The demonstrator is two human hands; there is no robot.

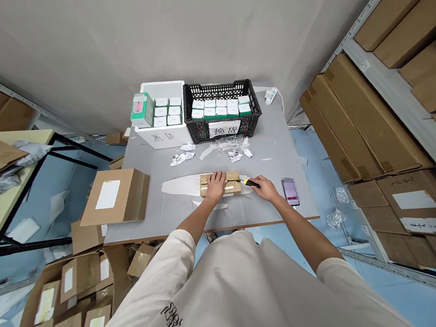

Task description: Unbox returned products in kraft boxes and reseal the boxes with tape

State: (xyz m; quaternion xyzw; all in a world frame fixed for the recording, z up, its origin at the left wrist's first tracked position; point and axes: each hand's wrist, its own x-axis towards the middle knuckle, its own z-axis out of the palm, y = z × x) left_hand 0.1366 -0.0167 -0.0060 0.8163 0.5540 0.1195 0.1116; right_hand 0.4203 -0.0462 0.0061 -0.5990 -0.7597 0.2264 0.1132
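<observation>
A small taped cardboard box (232, 186) lies on the grey table, over a pale worn strip on its surface. My left hand (216, 185) rests on the box's left part with fingers spread flat, pressing on its top. In my right hand (265, 188) is a black and yellow utility knife (252, 183), fingers wrapped round its handle. The knife's tip points left at the right end of the box; whether the blade touches it I cannot tell. Right of that hand lies a phone (290, 191).
Behind stand a black crate (221, 133) and a white bin (158, 138), both holding green-and-white boxes. Crumpled paper (182, 158) and plastic wrap (229, 143) lie before them. A larger carton (116, 197) occupies the table's left edge. Shelves with cartons (345, 124) rise at right.
</observation>
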